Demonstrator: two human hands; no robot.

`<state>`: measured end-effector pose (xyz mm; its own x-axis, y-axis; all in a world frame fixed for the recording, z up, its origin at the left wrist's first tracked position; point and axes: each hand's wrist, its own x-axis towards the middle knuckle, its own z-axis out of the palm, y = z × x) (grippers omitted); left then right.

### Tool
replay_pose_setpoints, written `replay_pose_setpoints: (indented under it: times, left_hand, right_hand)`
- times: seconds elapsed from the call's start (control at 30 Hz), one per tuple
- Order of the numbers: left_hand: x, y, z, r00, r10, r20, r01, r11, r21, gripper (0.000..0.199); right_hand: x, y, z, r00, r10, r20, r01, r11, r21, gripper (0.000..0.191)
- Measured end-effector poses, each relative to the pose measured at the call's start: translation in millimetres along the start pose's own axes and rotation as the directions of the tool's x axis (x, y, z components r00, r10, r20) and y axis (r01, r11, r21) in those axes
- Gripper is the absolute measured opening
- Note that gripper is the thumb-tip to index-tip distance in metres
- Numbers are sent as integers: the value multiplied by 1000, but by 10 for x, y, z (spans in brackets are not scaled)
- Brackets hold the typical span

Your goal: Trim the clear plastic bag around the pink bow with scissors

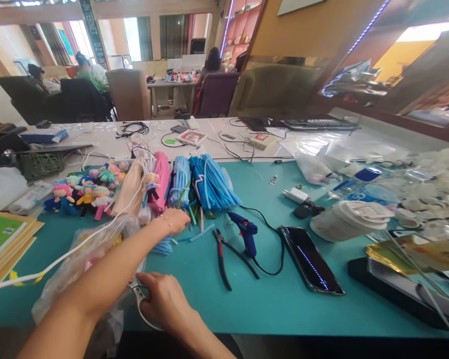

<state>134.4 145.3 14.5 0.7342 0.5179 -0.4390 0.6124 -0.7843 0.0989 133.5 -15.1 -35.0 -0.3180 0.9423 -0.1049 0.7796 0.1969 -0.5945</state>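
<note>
My left hand [176, 221] reaches over the teal mat [262, 299] to the near ends of the pipe cleaner bundles. Its fingers are bent together, and whatever they hold is too small to name. Close by lie the pink bundle [161, 174], the light blue bundle [180, 182] and the darker blue bundle [215, 184]. Near the front edge my right hand [163, 299] is closed round the handles of silver scissors [141, 301], beside a clear plastic bag [65, 279] that my left forearm crosses. Red-handled pliers [221, 264] and a blue glue gun [247, 232] lie to the right.
Small dolls [84, 192] lie in a pile at the left, by a white cable. Toward the right are a phone [312, 259], a lidded cup [349, 219], a charger [295, 195] and a black holder [400, 294]. People sit at desks in the background.
</note>
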Motion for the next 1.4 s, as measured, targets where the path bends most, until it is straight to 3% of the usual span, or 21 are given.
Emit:
replay_pose_setpoints:
  times: [0.23,0.5,0.63,0.73,0.8,0.83,0.9,0.97,1.1,1.13,1.27,1.33,1.4]
  left_hand:
    - [198,133,101,997,78,-17,-77,997,17,32]
    - [137,150,54,998,1,-58,-2,1000,-19,33]
    - [-177,213,-157,984,-74,-165,59,994,-97,23]
    - [-604,284,-258,946,-160,-281,112,978,-178,23]
    - [-939,306,-206,917,-201,-344,123,964,-235,23]
    - [-1106,303,-135,899,-216,-381,111,954,-279,21]
    - [-1412,272,80,779,-298,-552,-37,857,-515,18]
    - [-1663,222,354,684,-439,-583,-126,716,-687,16]
    - [-2001,166,836,612,-713,-342,-167,306,-937,17]
    - [-2056,171,915,559,-773,-301,-169,249,-954,16]
    - [-2164,214,1080,348,-902,-256,-175,206,-963,13]
    - [-2159,205,1120,299,-930,-213,-189,161,-969,12]
    - [-2130,167,1145,305,-943,-131,-233,59,-971,15]
  right_hand:
    - [3,3,9,1000,-9,5,9,1000,-10,39]
    - [1,12,9,1000,-5,-13,5,1000,-6,43]
    - [12,29,-13,999,2,-32,-2,1000,3,41]
    - [39,45,-23,999,18,-42,-18,1000,6,37]
    - [53,52,-31,998,41,-44,-41,999,6,31]
    - [56,56,-38,998,51,-43,-51,999,8,29]
    - [46,63,-64,997,60,-39,-60,998,20,30]
    - [20,74,-103,998,54,-32,-53,998,42,37]
    - [-46,107,-189,999,45,-14,-43,995,95,43]
    - [-58,116,-205,999,47,-11,-45,993,110,43]
    - [-79,139,-248,997,74,1,-73,972,224,46]
    - [-79,144,-270,997,75,11,-75,950,304,45]
    - [-80,151,-298,998,66,22,-69,932,357,40]
